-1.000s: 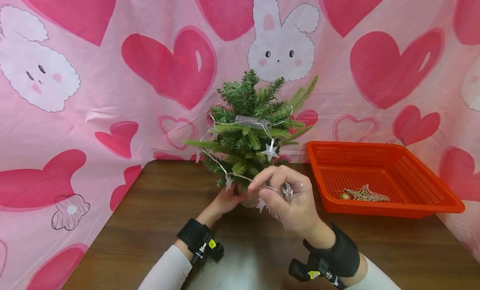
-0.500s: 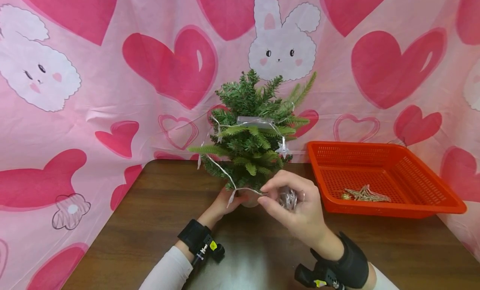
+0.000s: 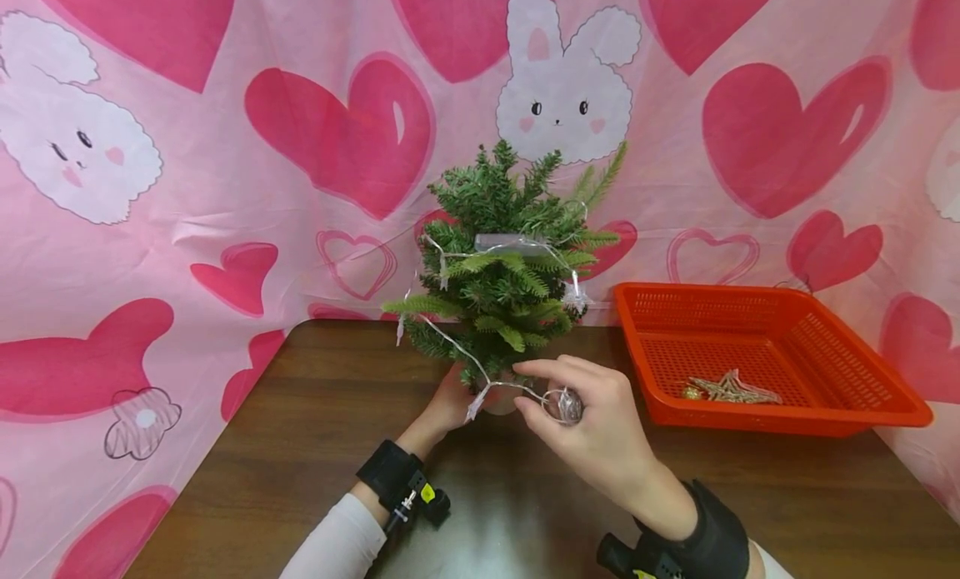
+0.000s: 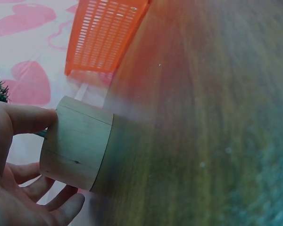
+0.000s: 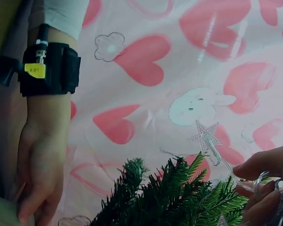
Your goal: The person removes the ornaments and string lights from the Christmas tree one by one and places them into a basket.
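A small artificial Christmas tree (image 3: 498, 287) stands on the table, its round wooden base (image 4: 78, 141) gripped between the thumb and fingers of my left hand (image 3: 447, 404). Star string lights (image 3: 468, 356) wrap part of the branches, and a clear box (image 3: 510, 244) sits among the upper ones. My right hand (image 3: 607, 429), in front of the lower branches, holds the bundled rest of the lights (image 3: 567, 406) against its palm. A strand runs from this bundle leftward to a hanging star (image 3: 476, 402). In the right wrist view, a clear star (image 5: 206, 134) shows beside the fingers.
An orange plastic basket (image 3: 750, 296) stands right of the tree, with a glittery star ornament (image 3: 735, 387) and a small gold ball (image 3: 692, 392) inside. Behind the brown table (image 3: 300, 462) hangs a pink curtain (image 3: 315, 29) with hearts and rabbits.
My right hand has moved right and slightly down, its thumb and index finger parting. The strand's front star now hangs lower, and the tree has turned slightly. My left hand stays at the base.
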The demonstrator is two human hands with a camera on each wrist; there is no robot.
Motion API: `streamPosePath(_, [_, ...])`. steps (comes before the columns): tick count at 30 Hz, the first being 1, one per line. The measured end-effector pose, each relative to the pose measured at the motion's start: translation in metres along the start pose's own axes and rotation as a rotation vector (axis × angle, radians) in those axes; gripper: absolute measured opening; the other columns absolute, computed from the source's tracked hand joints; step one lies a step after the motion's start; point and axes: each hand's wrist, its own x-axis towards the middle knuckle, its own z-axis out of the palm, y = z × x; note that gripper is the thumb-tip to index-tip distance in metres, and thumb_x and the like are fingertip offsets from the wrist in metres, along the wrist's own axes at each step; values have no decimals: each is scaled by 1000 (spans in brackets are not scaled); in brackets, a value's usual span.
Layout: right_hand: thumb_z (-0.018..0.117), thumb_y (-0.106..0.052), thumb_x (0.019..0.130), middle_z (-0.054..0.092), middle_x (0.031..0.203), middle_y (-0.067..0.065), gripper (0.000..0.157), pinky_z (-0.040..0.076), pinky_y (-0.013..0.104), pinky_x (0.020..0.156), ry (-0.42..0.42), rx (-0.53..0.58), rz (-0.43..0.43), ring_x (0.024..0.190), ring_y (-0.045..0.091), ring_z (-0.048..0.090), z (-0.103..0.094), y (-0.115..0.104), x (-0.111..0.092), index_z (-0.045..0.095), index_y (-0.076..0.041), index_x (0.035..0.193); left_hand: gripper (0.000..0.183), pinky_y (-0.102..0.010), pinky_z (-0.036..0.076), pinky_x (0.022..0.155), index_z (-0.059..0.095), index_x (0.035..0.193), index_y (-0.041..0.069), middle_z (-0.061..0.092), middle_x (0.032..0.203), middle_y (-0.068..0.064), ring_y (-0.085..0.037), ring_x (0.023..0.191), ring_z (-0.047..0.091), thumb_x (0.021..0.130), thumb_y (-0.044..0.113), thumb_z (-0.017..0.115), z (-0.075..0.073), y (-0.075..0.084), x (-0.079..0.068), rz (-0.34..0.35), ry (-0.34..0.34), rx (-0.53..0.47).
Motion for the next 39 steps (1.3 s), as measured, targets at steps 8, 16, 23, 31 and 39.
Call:
streamPosePath(8, [79,-10,71,65,75,-15,17,43,13,54,-81,-83,58,63,-1,55,3,7,-1,73,-22,82,35,-32,42,79,60,105,8,61,98,-6,-19,90,53,75,14,76,-1,0,0,32,47,208])
streamPosePath(16, [79,-15,72,59,71,-18,14,42,16,55,-95,-70,69,63,0,53,2,12,-2,71,-25,77,39,-37,45,82,61,109,4,64,100,-10,-22,93,55,71,5,71,0,2,-1,90,48,321])
streamPosePath(23, [76,-10,74,57,78,-12,20,46,20,63,-66,74,71,76,6,55,-3,15,-2,64,-26,78,37,-34,44,76,62,107,7,61,96,-8,-21,89,54,75,24,74,2,1,-2,65,68,355])
streamPosePath(31, [64,6,77,65,99,1,28,47,25,65,-97,314,54,87,16,59,-4,16,-3,55,-20,74,47,-34,44,87,57,116,15,62,108,-1,-16,101,56,74,25,78,4,-5,2,121,84,279])
streamPosePath(39, [48,13,81,60,119,14,23,54,31,62,-179,612,112,87,26,68,-2,18,-3,51,-9,75,59,-44,43,91,53,122,13,64,112,-14,-31,109,57,71,27,80,6,-1,0,98,75,247])
